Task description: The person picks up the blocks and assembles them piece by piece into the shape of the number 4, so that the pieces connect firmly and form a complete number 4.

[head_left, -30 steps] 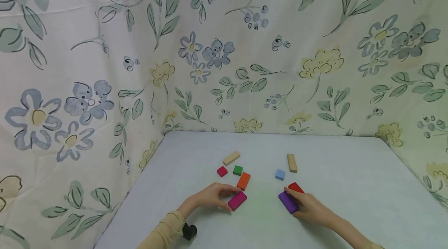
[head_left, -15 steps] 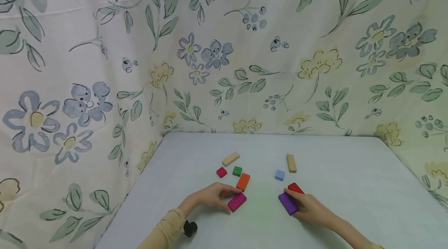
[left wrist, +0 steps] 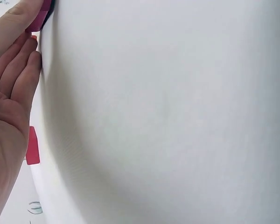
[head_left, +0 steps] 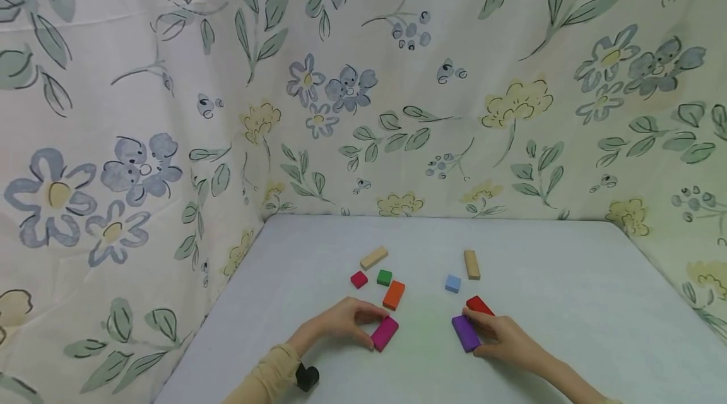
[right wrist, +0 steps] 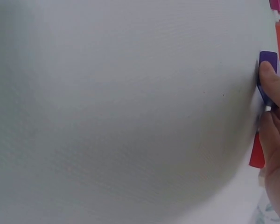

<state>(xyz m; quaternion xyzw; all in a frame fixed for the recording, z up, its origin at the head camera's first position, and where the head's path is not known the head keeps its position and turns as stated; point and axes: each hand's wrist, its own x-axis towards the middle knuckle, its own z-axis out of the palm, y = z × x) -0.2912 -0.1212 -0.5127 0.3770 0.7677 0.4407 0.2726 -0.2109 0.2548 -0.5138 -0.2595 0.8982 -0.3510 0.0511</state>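
Observation:
My left hand [head_left: 346,320] pinches a magenta block [head_left: 385,333] by its ends, thumb at the near end and fingers at the far one. In the left wrist view only a corner of the magenta block [left wrist: 37,18] shows past the thumb. A purple block [head_left: 466,334] is pinched the same way by my right hand [head_left: 507,341]. The right wrist view shows the thumb against the purple block [right wrist: 268,57]. Just behind the right fingers lies a red block [head_left: 479,305], partly hidden. An orange block [head_left: 394,295] lies just beyond the left fingertips.
Farther back on the white table [head_left: 556,278] lie a crimson cube [head_left: 359,279], a green cube [head_left: 384,277], a light blue cube [head_left: 452,283] and two plain wooden blocks, one left [head_left: 373,258] and one right [head_left: 472,264]. A black object [head_left: 307,377] sits by the left sleeve.
Both held blocks have turned slightly, their long sides now pointing more directly away from me. The magenta and purple blocks' near ends have shifted a little toward me. Other blocks stay put.

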